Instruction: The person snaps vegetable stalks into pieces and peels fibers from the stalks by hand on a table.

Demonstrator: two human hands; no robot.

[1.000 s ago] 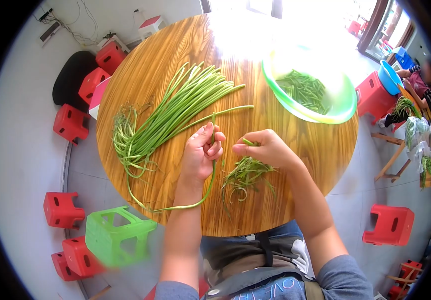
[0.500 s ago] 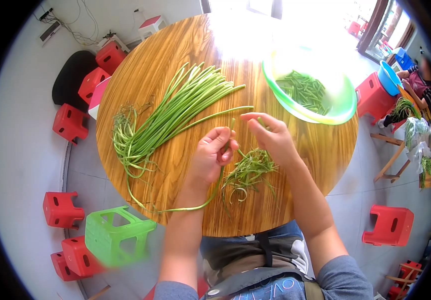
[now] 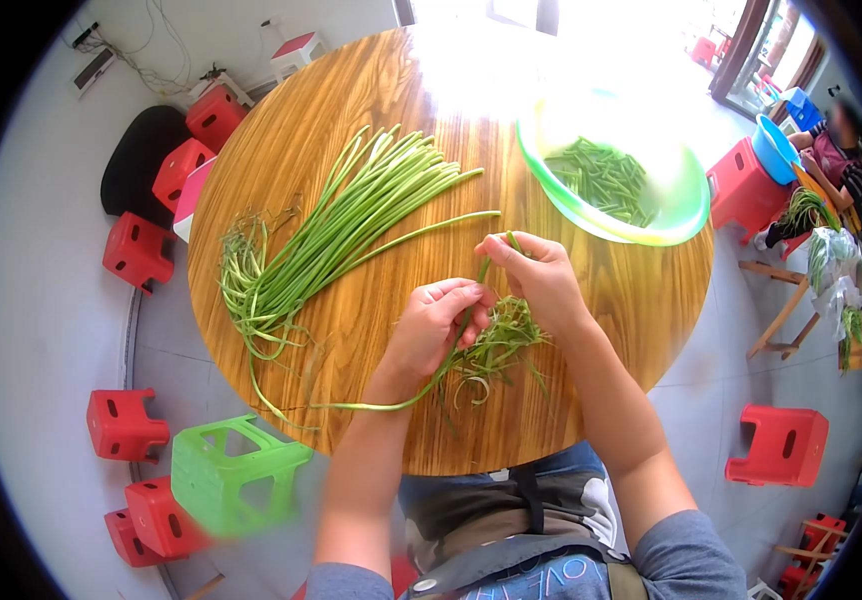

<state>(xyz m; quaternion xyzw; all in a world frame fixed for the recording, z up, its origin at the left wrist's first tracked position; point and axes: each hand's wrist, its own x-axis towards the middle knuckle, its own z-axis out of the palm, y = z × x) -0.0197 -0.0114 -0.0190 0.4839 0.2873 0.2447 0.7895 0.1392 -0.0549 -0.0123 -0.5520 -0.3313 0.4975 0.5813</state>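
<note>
My left hand point(image 3: 429, 328) is closed around a long green garlic scape point(image 3: 391, 406), whose thin tail curves down to the left past my forearm. Pinched at the stem's upper end is my right hand point(image 3: 548, 285), with a short green tip showing above its fingers. Just beneath both hands lies a small heap of trimmed scraps point(image 3: 503, 340). On the left of the table, a large bundle of garlic scapes point(image 3: 351, 230) is spread, its curly thin ends toward the wall side. Cut green pieces point(image 3: 606, 180) fill part of a green basin point(image 3: 691, 205) at the back right.
The round wooden table point(image 3: 591, 400) is in front of me. Red stools point(image 3: 139, 250) and a green stool point(image 3: 216, 475) stand at left, another red stool point(image 3: 779, 445) at right. A person point(image 3: 836, 160) sits at far right near a blue basin point(image 3: 776, 150).
My left hand has moved up and right, closer to my right hand. The stem now spans between both hands; before, its upper end stood free of my right fingers.
</note>
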